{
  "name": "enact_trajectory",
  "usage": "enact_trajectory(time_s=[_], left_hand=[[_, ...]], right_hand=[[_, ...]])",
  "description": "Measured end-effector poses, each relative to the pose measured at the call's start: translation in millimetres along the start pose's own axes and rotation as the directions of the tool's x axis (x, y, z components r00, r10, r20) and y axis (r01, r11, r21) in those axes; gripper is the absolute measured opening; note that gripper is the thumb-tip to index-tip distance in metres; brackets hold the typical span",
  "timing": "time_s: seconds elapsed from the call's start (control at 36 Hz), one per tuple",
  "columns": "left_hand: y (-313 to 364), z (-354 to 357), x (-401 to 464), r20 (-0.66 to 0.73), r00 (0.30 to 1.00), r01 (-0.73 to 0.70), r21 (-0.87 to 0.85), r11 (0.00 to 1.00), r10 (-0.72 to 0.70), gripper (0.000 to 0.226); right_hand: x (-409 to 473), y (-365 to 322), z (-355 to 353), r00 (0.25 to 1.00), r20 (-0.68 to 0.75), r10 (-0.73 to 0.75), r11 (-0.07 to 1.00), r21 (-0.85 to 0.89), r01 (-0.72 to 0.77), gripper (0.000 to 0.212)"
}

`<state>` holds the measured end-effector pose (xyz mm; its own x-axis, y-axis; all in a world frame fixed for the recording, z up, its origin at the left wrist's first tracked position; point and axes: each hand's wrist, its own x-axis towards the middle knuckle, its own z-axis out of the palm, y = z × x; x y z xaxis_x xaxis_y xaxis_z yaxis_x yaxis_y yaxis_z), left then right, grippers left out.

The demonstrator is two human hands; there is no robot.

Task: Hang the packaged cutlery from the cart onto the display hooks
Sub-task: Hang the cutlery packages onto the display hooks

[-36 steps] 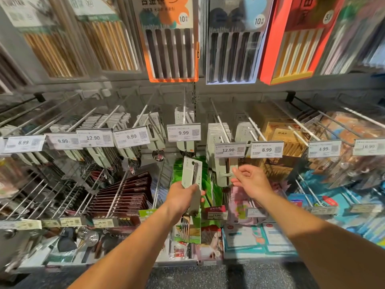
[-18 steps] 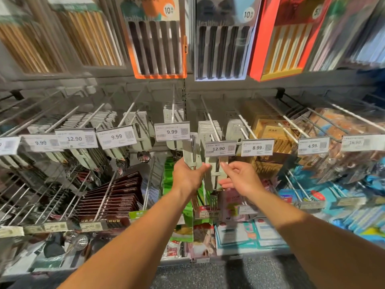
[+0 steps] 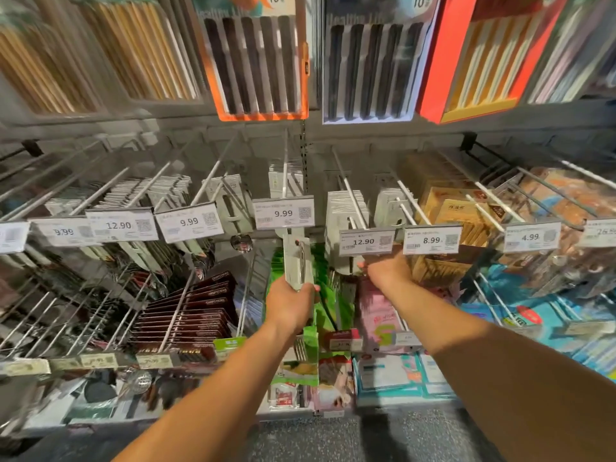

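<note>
My left hand (image 3: 290, 303) grips the lower end of a white packaged cutlery card (image 3: 297, 258) and holds it upright, its top just under the 9.99 price tag (image 3: 283, 212) of a display hook (image 3: 285, 168). My right hand (image 3: 386, 270) reaches under the 12.90 tag (image 3: 366, 242), fingers on the white packages (image 3: 345, 208) hanging on that hook (image 3: 346, 188); its fingertips are partly hidden. The cart is out of view.
Rows of wire hooks with price tags run left and right, carrying spoons, dark chopstick packs (image 3: 186, 315) and tan packets (image 3: 446, 208). Boxed chopstick sets (image 3: 260, 61) hang above. Green packs (image 3: 328, 295) and pink packs (image 3: 380, 315) hang lower down. Grey floor shows below.
My left hand has lifted the white package up and left, from beside the 12.90 hook to under the 9.99 tag. My right hand has slid up under the 12.90 tag.
</note>
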<state>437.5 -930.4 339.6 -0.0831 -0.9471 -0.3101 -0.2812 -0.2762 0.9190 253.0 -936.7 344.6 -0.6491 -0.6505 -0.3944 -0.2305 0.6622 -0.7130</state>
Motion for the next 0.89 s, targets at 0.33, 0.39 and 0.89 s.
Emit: enact_trajectory(time_s=[0.33,0.39,0.89], left_hand=[[-19.7,-23.2,-3.4,0.014,0.999,0.042,-0.009,0.999,-0.042,0.014],[-18.7,-20.5,-8.3,0.040,0.998,0.044,-0.028,0.999,-0.043,0.008],[-8.3,28.8,-39.4,0.312,0.949,-0.068,0.061,0.996,0.045,0.026]], right_hand=[[33.4,15.7,31.0,0.998,0.058,-0.015,0.997,0.075,0.010,0.044],[20.0,18.1,25.2,0.997,0.066,-0.026,0.994,0.110,0.019,0.039],[-45.4,42.8,-30.7,0.913,0.332,-0.235,0.874,0.483,0.050,0.020]])
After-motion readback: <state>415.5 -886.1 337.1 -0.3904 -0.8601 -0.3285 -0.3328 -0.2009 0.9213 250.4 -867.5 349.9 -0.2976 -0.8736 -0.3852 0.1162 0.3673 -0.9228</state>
